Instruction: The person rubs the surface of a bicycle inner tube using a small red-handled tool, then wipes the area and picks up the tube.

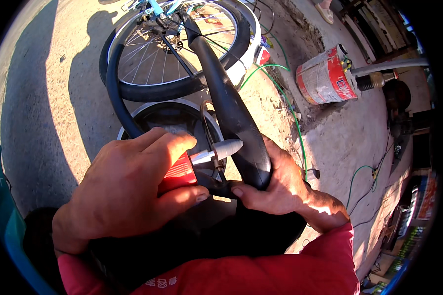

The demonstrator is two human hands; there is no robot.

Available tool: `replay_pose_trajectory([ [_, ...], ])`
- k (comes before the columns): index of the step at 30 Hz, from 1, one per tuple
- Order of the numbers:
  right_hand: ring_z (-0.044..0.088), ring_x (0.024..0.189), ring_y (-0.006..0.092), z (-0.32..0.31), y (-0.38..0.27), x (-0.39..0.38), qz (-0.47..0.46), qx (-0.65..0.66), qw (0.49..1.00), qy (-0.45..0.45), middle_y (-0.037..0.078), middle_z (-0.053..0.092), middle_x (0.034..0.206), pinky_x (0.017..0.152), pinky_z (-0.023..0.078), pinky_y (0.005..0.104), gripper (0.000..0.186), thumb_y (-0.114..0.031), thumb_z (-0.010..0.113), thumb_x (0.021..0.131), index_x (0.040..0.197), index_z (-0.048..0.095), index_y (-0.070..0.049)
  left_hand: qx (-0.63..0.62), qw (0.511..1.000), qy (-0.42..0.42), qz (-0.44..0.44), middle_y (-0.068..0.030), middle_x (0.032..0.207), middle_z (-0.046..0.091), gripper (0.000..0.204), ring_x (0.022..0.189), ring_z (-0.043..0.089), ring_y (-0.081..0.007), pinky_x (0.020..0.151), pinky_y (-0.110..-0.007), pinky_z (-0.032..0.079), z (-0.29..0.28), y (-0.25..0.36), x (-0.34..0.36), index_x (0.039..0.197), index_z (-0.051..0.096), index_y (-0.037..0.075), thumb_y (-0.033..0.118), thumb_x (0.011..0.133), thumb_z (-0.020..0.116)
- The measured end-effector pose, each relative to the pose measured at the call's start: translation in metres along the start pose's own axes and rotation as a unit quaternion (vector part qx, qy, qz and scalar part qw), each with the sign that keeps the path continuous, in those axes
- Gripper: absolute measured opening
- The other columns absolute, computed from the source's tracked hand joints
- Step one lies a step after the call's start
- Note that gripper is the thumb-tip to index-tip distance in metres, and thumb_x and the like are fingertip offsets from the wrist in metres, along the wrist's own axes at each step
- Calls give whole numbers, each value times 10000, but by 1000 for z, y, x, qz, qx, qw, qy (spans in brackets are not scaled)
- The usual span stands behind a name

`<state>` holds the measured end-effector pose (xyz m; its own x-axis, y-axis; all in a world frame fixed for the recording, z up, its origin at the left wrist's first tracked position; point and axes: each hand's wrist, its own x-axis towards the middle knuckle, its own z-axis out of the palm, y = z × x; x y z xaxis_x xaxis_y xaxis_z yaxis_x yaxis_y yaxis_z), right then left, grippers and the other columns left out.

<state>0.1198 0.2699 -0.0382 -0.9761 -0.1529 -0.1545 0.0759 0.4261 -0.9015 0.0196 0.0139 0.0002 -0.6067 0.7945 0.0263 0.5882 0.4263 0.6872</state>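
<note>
My left hand [128,182] is closed round a red handheld grinder [178,174]. From its silver shaft a grey bullet-shaped grinding bit [227,148] points right, its tip at the side of a black inner tube [226,98]; whether it touches I cannot tell. My right hand [285,184] grips the folded end of the tube, thumb in front and fingers behind, partly hidden. The tube looks plump here and runs up to the bicycle wheel [182,84] at the top, where another length of it hangs down on the left.
Below the bicycle wheel stands a round dark basin [155,115] with a pale rim. A worn red and white bucket [325,76] is at the right, beside a grey pipe [394,65]. A thin green hose [298,128] trails over the ground. Turquoise cloth [2,206] shows at far left.
</note>
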Motion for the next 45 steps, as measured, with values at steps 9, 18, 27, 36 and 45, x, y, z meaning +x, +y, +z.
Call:
replay_pose_trajectory([
  [9,663,1159,235,3,3,3,-30,0,1000,-4,178,682,1245,1012,518,376,852,-89,811,794,1544,412,-19,7,1000,-8,-4,-167,1003,722,635,888,748,-361,759,-408,587,-3,2,0,1202,678,6,304,710,945],
  [18,665,1161,245,2,9,2,-29,6,1000,-7,177,677,1246,1013,519,385,856,-97,808,785,1540,413,-20,3,1000,-11,-4,-171,1010,728,657,899,751,-362,758,-408,586,-2,1,0,1218,671,-2,322,711,936],
  [27,664,1157,241,-2,5,3,-39,-31,999,-2,178,676,1243,1009,520,382,851,-94,808,786,1537,418,-16,-15,1000,22,14,-162,997,721,638,840,750,-329,740,-396,583,-3,-7,0,1240,642,-4,199,707,930],
  [36,685,1132,244,5,11,5,-25,37,999,-13,190,696,1215,989,535,374,846,-88,812,791,1536,419,-10,-5,999,-51,10,-175,1011,724,654,877,753,-357,759,-406,589,-6,3,4,1227,666,-6,294,715,943],
  [45,663,1156,231,5,11,5,-42,30,999,-14,175,684,1240,1005,524,380,834,-76,804,790,1534,429,-28,-9,999,-30,12,-165,999,726,639,865,756,-337,761,-388,589,-3,-1,3,1224,666,-5,275,718,938],
])
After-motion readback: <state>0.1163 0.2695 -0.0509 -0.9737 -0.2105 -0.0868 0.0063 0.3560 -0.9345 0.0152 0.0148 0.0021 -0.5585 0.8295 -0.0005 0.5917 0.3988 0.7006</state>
